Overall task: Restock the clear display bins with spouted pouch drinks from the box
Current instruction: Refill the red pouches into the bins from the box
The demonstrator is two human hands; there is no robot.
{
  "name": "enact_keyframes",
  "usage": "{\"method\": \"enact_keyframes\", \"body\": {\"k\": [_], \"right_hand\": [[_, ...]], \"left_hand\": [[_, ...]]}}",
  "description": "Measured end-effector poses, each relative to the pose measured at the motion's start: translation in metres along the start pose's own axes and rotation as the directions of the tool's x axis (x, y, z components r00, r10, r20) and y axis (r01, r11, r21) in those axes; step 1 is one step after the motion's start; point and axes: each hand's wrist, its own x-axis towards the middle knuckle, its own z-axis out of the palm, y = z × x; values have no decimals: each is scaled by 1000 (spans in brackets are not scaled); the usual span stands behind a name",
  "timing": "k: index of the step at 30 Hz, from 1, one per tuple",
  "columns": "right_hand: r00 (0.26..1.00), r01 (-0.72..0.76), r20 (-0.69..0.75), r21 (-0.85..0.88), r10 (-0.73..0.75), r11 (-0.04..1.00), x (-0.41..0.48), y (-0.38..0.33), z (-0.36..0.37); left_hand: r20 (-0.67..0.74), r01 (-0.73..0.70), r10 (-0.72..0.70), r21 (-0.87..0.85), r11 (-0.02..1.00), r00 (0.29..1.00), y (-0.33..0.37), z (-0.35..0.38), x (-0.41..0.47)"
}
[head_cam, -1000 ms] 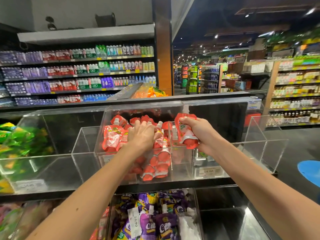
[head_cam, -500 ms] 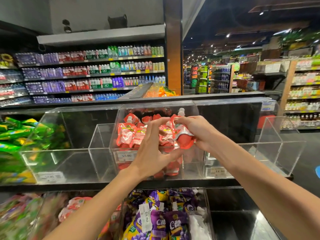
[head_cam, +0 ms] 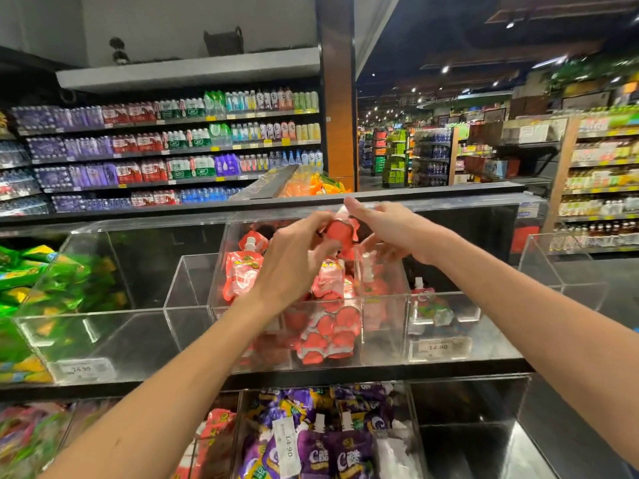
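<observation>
Both hands have risen since half a second ago, from low inside the middle clear bin (head_cam: 361,326) to just above its top edge at the centre of the frame. Then, the right hand alone gripped the red pouch while the left hand's fingers were spread beside it. Now the left hand (head_cam: 294,261) has closed in, and its fingertips pinch the left side of the red pouch (head_cam: 340,233). The right hand (head_cam: 390,233) holds the pouch from the right with its index finger stretched toward the upper left. The pouch hangs in the air between the hands, above the heap of red pouches (head_cam: 325,333) in the bin, blurred by motion. Right of it, a single pouch (head_cam: 428,305) lies in the next bin, above a price tag (head_cam: 438,347). Green pouches (head_cam: 52,281) fill the bin at the left edge, and purple pouches (head_cam: 328,447) sit in the bottom row.
</observation>
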Motion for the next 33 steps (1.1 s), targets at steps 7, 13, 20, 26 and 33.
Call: {"method": "enact_keyframes", "body": {"k": [7,13,20,26,33], "right_hand": [[954,278,-64,-174,-292,945,18,19,0],[900,251,-173,-547,-401,799,59,35,16],[922,179,-135,-683,-364,708,72,39,25],[969,195,47,-743,-241,640,65,34,20],[919,264,-7,-732,-395,628,25,49,35]], "left_hand": [[65,174,-176,35,984,982,-20,29,23],[124,246,-260,117,962,958,-30,54,39],[245,234,-304,277,932,921,-40,61,46],[366,171,-358,454,874,859,-43,61,42],[438,276,-357,240,931,825,-35,36,28]]}}
